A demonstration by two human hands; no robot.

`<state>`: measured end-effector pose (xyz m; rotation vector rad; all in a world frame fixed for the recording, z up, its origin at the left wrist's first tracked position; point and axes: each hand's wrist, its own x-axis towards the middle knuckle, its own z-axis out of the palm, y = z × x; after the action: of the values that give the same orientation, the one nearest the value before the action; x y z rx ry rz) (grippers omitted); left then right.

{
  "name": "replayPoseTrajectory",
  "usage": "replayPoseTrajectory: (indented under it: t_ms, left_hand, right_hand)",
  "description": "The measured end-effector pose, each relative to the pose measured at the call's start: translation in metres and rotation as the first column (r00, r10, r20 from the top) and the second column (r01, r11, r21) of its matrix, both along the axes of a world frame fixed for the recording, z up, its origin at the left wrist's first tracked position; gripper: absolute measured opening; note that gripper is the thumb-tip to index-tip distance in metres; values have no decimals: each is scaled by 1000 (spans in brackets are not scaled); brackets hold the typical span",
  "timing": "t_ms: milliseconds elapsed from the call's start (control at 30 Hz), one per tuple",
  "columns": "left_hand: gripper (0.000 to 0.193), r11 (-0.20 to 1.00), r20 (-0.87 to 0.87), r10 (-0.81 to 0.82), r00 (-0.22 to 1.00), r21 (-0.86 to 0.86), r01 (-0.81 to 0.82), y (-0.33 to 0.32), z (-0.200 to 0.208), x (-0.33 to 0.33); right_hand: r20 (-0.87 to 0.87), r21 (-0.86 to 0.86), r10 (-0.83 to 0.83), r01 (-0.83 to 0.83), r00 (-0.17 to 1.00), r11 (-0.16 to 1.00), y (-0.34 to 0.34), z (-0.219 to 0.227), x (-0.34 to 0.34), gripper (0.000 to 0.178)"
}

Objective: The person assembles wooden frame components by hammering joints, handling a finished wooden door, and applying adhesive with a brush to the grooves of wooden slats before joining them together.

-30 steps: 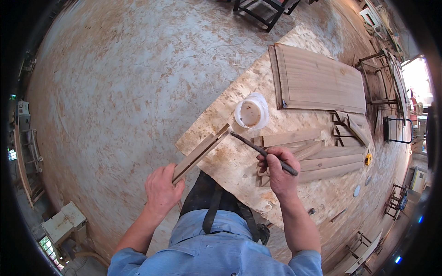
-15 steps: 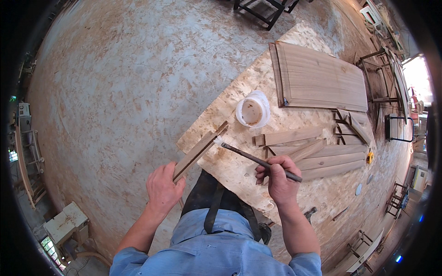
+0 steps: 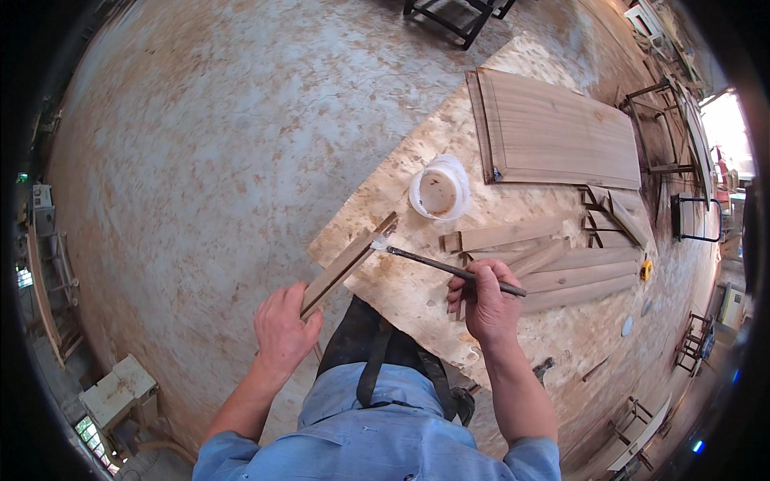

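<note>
Mottled blue-grey floor surrounds a pale, blotched work board. Above the board's near corner slants a grooved wooden strip, its lower end wrapped by the curled fingers of the left hand, its far end reaching up and to the right of them. A white smear shows near that far end, well apart from the left fingers. Right beside it is the tip of a long-handled brush, pinched between thumb and fingers of the right hand; whether the bristles touch the wood is too small to tell. Beyond the right fingertips, up and to the left, stands a translucent plastic tub; just past the knuckles lie loose wooden rails, and farther off, a wide wooden panel.

Brushing a white, glue-like coating onto the strip's end seems to be the step in hand. Judging by the pose, the next stroke calls for a firm left hold and a light, controlled right wrist.
</note>
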<state>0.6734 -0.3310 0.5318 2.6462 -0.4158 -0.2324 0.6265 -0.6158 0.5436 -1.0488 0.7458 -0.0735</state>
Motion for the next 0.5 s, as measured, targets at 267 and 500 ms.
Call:
replayPoseTrajectory:
  t_ms: [267, 500]
  left_hand:
    - [41, 999, 23, 4, 1000, -50, -3, 1, 1, 0]
    - [43, 999, -8, 9, 1000, -52, -9, 2, 5, 2]
  right_hand:
    - [13, -41, -75, 76, 997, 996, -24, -10, 8, 18]
    - [16, -207, -112, 113, 994, 972, -36, -14, 18, 17]
